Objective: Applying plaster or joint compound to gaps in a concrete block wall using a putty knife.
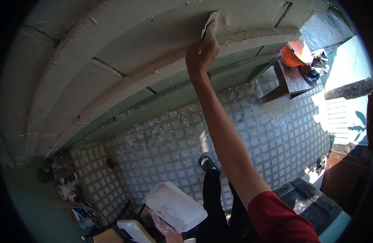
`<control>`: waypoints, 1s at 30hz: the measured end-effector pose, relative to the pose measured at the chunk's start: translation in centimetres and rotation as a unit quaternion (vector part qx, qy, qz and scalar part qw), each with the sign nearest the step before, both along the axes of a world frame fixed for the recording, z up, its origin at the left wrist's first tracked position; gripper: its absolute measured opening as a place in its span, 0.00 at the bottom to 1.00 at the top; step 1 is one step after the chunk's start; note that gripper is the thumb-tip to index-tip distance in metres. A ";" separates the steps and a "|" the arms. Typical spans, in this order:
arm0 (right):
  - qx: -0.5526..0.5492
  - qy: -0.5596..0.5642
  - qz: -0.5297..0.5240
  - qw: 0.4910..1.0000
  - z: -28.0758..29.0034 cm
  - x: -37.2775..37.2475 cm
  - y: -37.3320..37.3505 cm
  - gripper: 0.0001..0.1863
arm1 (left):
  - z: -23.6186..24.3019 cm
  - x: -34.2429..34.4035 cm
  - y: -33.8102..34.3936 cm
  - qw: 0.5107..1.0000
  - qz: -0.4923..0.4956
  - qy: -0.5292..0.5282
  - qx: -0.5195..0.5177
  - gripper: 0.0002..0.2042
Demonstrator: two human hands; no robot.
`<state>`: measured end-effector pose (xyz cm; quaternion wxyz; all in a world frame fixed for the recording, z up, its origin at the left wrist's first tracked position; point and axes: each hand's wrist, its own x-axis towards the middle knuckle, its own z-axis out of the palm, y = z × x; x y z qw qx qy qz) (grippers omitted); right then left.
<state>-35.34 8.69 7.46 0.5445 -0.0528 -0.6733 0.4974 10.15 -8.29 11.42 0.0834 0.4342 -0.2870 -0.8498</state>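
Note:
My right hand (201, 54) is stretched far out and grips a plaster-caked trowel (210, 23), its blade pressed against a grey-white band of the wall (126, 44). My red sleeve (279, 218) shows at the bottom right. My left hand (167, 227) is low near the bottom edge, in a thin glove, and holds a flat white board (175, 205) smeared with plaster. Below, my dark trouser leg and sandalled foot (206, 163) stand over the tiled floor.
The checkered tiled floor (275, 133) is spattered with plaster lumps along the wall's foot. A wooden bench (289, 81) carries an orange helmet (295, 53) at upper right. Buckets, cans and a hose (69, 190) lie at lower left. A dark step (312, 198) is at lower right.

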 end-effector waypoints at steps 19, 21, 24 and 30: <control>0.032 -0.206 0.100 0.973 1.3 4.4 7.4 0.09 | -0.7 1.5 0.9 0.999 -0.003 0.010 -0.032 0.32; 0.089 -0.201 0.109 0.969 1.2 3.3 8.2 0.14 | -0.7 1.7 0.6 0.998 -0.028 -0.011 -0.047 0.33; 0.110 -0.110 0.061 0.986 0.9 2.2 6.5 0.23 | -0.3 1.4 0.8 0.999 0.000 -0.024 -0.036 0.33; 0.072 -0.129 0.046 0.988 0.6 2.3 1.8 0.24 | -0.4 1.5 -0.8 1.000 -0.006 0.001 -0.029 0.33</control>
